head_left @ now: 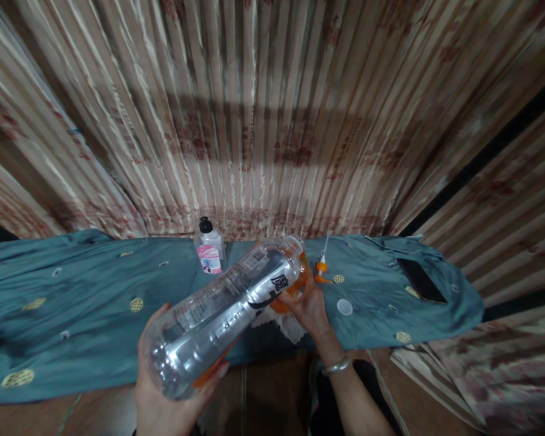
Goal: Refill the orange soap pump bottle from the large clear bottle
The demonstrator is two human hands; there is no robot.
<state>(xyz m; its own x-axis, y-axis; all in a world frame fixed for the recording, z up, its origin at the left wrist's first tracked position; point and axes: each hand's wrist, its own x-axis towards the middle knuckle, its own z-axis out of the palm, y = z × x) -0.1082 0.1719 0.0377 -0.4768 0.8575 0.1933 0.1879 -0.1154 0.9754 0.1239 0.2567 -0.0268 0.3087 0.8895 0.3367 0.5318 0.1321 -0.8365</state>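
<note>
My left hand (163,387) is wrapped round the base of a large clear plastic bottle (222,303) with silver and dark lettering. The bottle is tilted, its open neck pointing up and to the right. Behind its neck, my right hand (306,303) grips an orange see-through bottle (305,269), mostly hidden by the clear one. I cannot tell whether the two bottles touch. Beneath them, a crumpled white tissue (290,326) lies on the cloth. Just right of my right hand are an orange and white pump head (321,266) and a white round disc (344,307).
A teal patterned cloth (95,315) covers the low table. On it stand a small clear bottle (210,248) with black cap and pink label, back left, and a black phone (421,280) lying right. A pleated curtain (254,121) hangs behind.
</note>
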